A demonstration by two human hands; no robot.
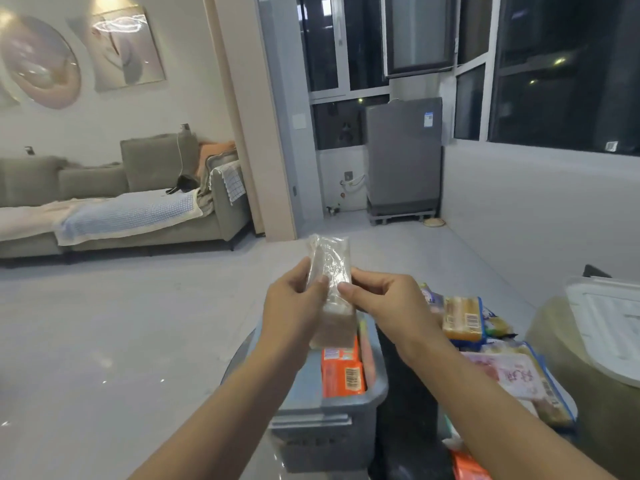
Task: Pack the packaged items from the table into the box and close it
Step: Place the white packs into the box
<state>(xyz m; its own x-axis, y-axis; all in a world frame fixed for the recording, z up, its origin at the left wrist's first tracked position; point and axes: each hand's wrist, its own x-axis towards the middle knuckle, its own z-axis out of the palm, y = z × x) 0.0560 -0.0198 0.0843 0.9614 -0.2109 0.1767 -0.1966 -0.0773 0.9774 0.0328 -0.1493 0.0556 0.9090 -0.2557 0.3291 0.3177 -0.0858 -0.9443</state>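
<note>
Both hands hold a clear-wrapped pale packet (331, 268) upright above the grey plastic box (332, 410). My left hand (294, 303) grips its left side and my right hand (381, 303) pinches its right edge. Inside the box stands an orange packet (343, 374) with a barcode. To the right, on the dark table, lie more packets: a yellow one in blue-edged wrap (464, 318), a pink one (516, 375) and an orange one (467, 467) at the bottom edge. The box's white lid (609, 327) rests at the far right.
A grey sofa (114, 206) with blankets stands at the left across an open tiled floor (121, 323). A grey appliance (403, 157) sits by the dark windows at the back. The lid lies on a rounded beige surface (554, 341).
</note>
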